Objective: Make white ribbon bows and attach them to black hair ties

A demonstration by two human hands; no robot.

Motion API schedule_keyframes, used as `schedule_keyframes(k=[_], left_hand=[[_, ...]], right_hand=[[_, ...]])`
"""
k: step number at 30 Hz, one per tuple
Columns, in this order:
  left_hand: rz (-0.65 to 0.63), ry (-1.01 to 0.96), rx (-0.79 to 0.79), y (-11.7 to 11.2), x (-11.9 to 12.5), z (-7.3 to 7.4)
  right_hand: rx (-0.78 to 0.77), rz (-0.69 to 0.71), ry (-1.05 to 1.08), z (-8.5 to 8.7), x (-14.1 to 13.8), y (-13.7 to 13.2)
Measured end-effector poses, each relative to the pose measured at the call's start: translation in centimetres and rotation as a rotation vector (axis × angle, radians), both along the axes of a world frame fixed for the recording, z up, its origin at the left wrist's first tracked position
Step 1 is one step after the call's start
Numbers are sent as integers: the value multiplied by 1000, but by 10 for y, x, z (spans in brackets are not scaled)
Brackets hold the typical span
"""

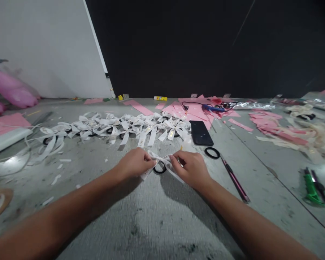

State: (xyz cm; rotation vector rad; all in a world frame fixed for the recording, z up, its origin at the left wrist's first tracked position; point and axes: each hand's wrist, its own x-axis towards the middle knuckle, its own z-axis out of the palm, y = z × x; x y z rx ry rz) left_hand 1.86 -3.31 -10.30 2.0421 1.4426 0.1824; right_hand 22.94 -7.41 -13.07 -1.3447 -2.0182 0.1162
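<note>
Left hand (134, 162) and right hand (192, 168) each have thumb and fingertips pinched on one white ribbon (154, 155), at one black hair tie (159, 172) between them above the grey work surface (151, 224). Step in hand, as judged: tying a bow; the next move calls for an even pull. Counted: one loose hair tie (212, 158), one phone (201, 132), one yellow tube (160, 98). Ribbon bows (148, 126) beyond: too tangled to count.

At the grip: one left hand (134, 162), one right hand (193, 169), one white ribbon (158, 157), one black ring (160, 172). Right of it: one loose ring (211, 157), one slender pink tool (235, 180), one green tool (311, 187). Beyond it: one phone (202, 133), one yellow tube (160, 98), heaped bows (135, 126) too overlapped to count.
</note>
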Motion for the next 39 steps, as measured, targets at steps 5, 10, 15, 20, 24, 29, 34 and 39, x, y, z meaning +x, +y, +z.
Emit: schedule_keyframes(k=[5, 10, 15, 20, 24, 29, 34, 39], left_hand=[[74, 39, -11, 0, 4, -2], [107, 103, -22, 1, 10, 1], [104, 212, 55, 4, 15, 0], [118, 308, 86, 7, 22, 5], [118, 377, 74, 6, 29, 10], [125, 443, 106, 2, 40, 13], [170, 486, 145, -7, 47, 16], [229, 497, 179, -16, 37, 13]], right_hand=[[44, -17, 13, -1, 0, 1], [72, -58, -3, 0, 1, 2], [79, -114, -38, 2, -1, 2], [49, -126, -65, 3, -2, 2], [32, -127, -61, 3, -2, 1], [31, -146, -53, 2, -2, 1], [71, -135, -29, 1, -1, 2], [123, -115, 12, -3, -1, 3]])
